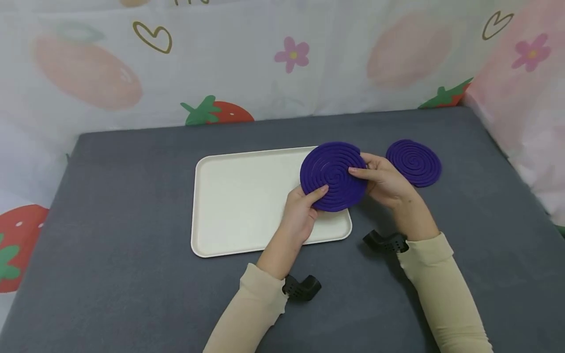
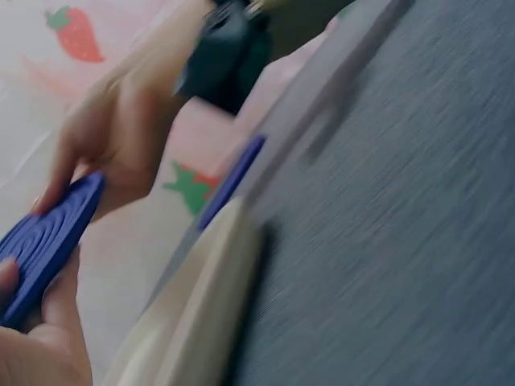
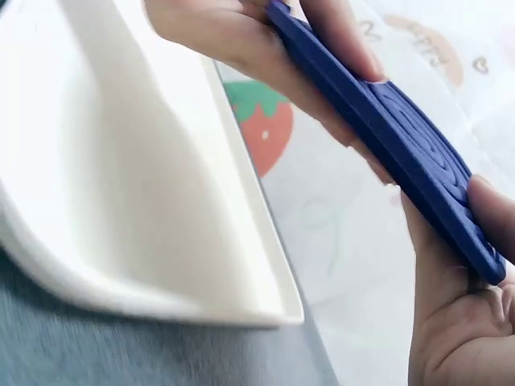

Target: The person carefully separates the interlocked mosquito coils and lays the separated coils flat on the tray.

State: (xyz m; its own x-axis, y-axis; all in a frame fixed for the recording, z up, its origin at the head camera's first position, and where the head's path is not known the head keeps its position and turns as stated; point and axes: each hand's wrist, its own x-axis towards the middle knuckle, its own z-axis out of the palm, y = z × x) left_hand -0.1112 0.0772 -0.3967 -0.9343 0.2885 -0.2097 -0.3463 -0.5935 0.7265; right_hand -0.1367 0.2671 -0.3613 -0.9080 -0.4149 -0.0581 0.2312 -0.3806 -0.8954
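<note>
A purple spiral-grooved round coaster (image 1: 333,177) is held up over the right part of a cream rectangular tray (image 1: 238,206). My left hand (image 1: 302,213) pinches its lower edge, the thumb lying on the grooved face. At its right edge my right hand (image 1: 386,181) grips it, thumb on top and fingers behind. Both wrist views show the coaster (image 2: 50,241) edge-on and tilted between the two hands. A second purple spiral coaster (image 1: 414,163) lies flat on the table, just beyond the right hand.
A dark grey cloth covers the table (image 1: 132,294). Behind it hangs a white curtain (image 1: 335,93) printed with strawberries, hearts and flowers. Black wrist cameras sit on both wrists, the left one (image 1: 303,288) low over the cloth.
</note>
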